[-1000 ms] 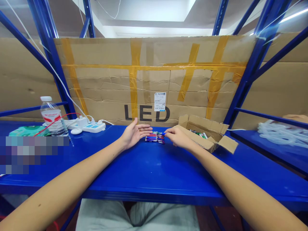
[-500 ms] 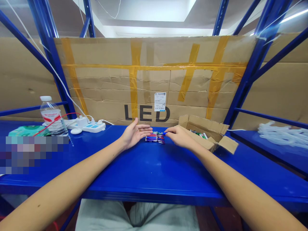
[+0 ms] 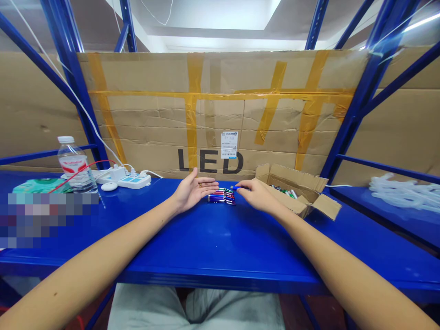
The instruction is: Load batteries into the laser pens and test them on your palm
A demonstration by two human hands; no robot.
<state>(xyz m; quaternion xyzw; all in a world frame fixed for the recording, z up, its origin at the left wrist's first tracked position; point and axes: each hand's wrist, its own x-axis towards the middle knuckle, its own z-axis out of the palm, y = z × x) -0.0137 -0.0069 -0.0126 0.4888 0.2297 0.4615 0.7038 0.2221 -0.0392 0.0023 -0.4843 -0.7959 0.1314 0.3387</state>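
On the blue tabletop (image 3: 220,247) several shiny pens (image 3: 221,196) in blue, red and green lie side by side in a close row. My left hand (image 3: 194,192) is open at the row's left end, palm turned toward it and fingers stretched out. Just past the right end, my right hand (image 3: 253,193) pinches a blue pen (image 3: 235,187) between thumb and fingers. Only a short length of that pen sticks out to the left; my hand hides the remainder. Behind my right hand stands an open cardboard box (image 3: 302,178) with more pens (image 3: 288,192) inside.
A water bottle (image 3: 75,165), a green packet (image 3: 39,185) and a white power strip (image 3: 132,180) with cables stand on the left. A large cardboard panel (image 3: 158,123) closes off the back between blue shelf posts. Clear plastic tubing (image 3: 405,195) lies at far right.
The blue pen in my right hand has shifted slightly upward, away from the row's right end. My left hand and the row look the same.
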